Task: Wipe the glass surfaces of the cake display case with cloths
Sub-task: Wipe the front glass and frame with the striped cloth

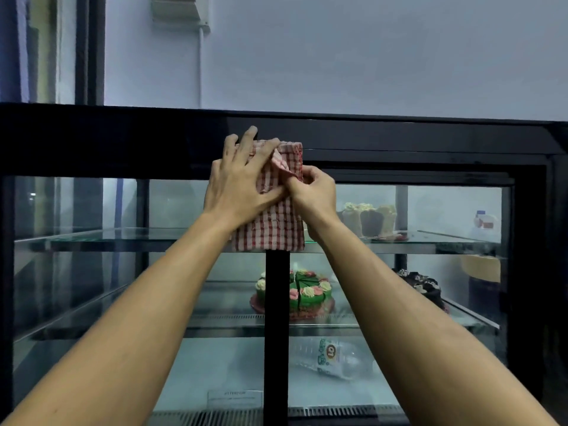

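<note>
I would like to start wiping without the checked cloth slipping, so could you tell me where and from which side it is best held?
Grip the checked cloth by its folded upper half, from the front. It hangs flat against the case's black centre post, the left hand pressing it there with spread fingers while the right hand pinches a loose fold. The lower half hangs free, so holding there would probably let it flap.

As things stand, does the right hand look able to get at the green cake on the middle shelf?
Probably not. The right hand pinches the checked cloth outside the case, and the green cake sits behind the glass, with no opening visible here.
</note>
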{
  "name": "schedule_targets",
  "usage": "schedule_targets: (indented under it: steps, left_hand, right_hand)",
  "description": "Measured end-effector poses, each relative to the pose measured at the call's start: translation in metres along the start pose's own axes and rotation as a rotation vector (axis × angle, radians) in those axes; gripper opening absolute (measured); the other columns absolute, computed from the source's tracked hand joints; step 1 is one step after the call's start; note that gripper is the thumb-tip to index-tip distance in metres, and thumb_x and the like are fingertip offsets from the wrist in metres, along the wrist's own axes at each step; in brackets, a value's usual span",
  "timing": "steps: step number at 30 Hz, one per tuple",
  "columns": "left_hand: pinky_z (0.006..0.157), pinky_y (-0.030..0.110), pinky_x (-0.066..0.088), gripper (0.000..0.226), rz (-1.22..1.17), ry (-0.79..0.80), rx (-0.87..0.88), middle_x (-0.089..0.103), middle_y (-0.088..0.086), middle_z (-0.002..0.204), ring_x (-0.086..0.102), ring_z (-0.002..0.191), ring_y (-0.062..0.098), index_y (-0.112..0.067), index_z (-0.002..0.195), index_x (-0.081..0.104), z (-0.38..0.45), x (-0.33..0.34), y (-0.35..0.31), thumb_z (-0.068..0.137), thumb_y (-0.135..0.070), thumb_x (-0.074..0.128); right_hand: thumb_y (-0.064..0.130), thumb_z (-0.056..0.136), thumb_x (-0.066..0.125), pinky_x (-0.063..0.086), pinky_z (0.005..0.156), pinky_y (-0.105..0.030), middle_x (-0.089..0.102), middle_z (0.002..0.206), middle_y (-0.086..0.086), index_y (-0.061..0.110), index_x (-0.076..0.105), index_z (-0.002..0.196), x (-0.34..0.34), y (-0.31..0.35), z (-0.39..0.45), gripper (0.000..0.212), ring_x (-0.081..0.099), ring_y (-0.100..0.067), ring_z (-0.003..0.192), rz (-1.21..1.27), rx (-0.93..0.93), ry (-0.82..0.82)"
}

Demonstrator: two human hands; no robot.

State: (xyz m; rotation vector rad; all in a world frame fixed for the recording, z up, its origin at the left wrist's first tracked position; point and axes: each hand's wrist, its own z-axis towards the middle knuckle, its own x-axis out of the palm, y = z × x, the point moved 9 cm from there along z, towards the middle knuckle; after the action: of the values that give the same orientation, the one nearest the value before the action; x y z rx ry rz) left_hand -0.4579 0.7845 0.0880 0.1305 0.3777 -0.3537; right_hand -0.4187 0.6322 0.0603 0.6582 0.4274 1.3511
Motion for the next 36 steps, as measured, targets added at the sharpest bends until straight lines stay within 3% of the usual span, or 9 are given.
schedule_targets:
  steps: [3,5,9,11,14,18,22,29,36]
  left_hand:
    - [0.108,0.05,0.035,0.083,-0.031,-0.068,0.062,0.036,0.0,0.165,0.031,0.145,0.029,-0.035,0.154,0.046,-0.007,-0.014,0.012,0.084,-0.078,0.058]
    - [0.097,0.04,0.032,0.072,-0.092,-0.15,0.017,0.057,-0.002,0.141,0.043,0.129,0.027,-0.029,0.143,0.058,-0.009,-0.026,0.023,0.086,-0.073,0.059]
    - [0.089,0.033,0.025,0.027,-0.223,-0.067,-0.195,0.056,-0.01,0.112,0.044,0.113,0.018,-0.031,0.105,0.067,-0.006,-0.023,0.017,0.083,-0.043,0.077]
    - [0.088,0.031,0.033,0.017,-0.49,0.034,-0.259,0.061,-0.012,0.102,0.05,0.1,0.01,-0.025,0.086,0.063,0.001,-0.021,0.008,0.082,-0.024,0.08]
    - [0.074,0.025,0.052,0.024,-1.121,0.242,-0.387,0.069,-0.003,0.088,0.063,0.08,0.008,-0.018,0.093,0.062,0.016,-0.025,-0.007,0.084,-0.017,0.084]
    - [0.086,0.032,0.061,0.036,-1.538,0.264,-0.754,0.078,0.005,0.111,0.074,0.103,0.02,-0.014,0.118,0.069,0.017,-0.024,-0.025,0.085,-0.03,0.075]
    - [0.095,0.041,0.059,0.029,-1.517,0.278,-0.98,0.079,0.005,0.113,0.075,0.108,0.021,-0.014,0.118,0.072,0.012,-0.019,-0.059,0.095,-0.031,0.071]
    - [0.092,0.035,0.062,0.025,-1.344,0.604,-0.873,0.08,-0.005,0.105,0.076,0.1,0.011,-0.021,0.116,0.071,0.049,-0.033,-0.133,0.098,-0.038,0.065]
    - [0.09,0.028,0.059,0.024,-1.321,0.783,-0.726,0.077,-0.013,0.106,0.072,0.098,0.0,-0.029,0.115,0.069,0.1,-0.042,-0.22,0.099,-0.044,0.061]
  right_hand:
    - [0.025,0.096,0.067,0.06,0.09,-0.042,0.076,0.094,0.0,0.014,0.075,0.095,-0.015,-0.003,0.005,0.013,0.069,-0.015,0.089,0.052,0.079,-0.083]
    - [0.025,0.097,0.066,0.058,0.089,-0.039,0.074,0.1,-0.001,0.014,0.071,0.1,-0.019,0.004,0.005,0.012,0.068,-0.015,0.092,0.087,0.083,-0.062]
    - [0.008,0.097,0.065,0.057,0.074,-0.03,0.076,0.099,-0.004,0.009,0.07,0.106,-0.014,0.024,-0.004,0.011,0.071,-0.015,0.09,0.252,0.128,0.112]
    - [0.001,0.097,0.06,0.057,0.075,-0.029,0.076,0.096,-0.002,0.01,0.071,0.107,-0.018,0.042,-0.005,0.017,0.071,-0.014,0.089,0.244,0.144,0.183]
    - [0.011,0.1,0.062,0.056,0.08,-0.025,0.079,0.1,0.003,0.015,0.075,0.111,-0.041,0.075,0.006,0.017,0.073,-0.011,0.092,0.205,0.185,0.186]
    - [0.036,0.099,0.066,0.055,0.066,-0.024,0.077,0.092,0.001,0.018,0.077,0.102,-0.07,0.095,0.007,0.022,0.072,-0.013,0.078,0.201,0.385,0.189]
    - [0.034,0.101,0.063,0.046,0.053,-0.02,0.069,0.078,0.002,0.017,0.073,0.093,-0.103,0.1,-0.013,0.021,0.061,-0.008,0.063,0.165,0.565,0.076]
    - [0.034,0.099,0.065,0.06,0.072,-0.027,0.08,0.096,-0.001,0.016,0.076,0.107,-0.179,0.151,-0.034,0.023,0.075,-0.014,0.086,0.014,0.775,-0.158]
    - [0.027,0.099,0.066,0.057,0.069,-0.016,0.08,0.092,0.009,0.022,0.075,0.107,-0.259,0.221,-0.015,0.012,0.075,-0.004,0.087,-0.142,0.842,-0.377]
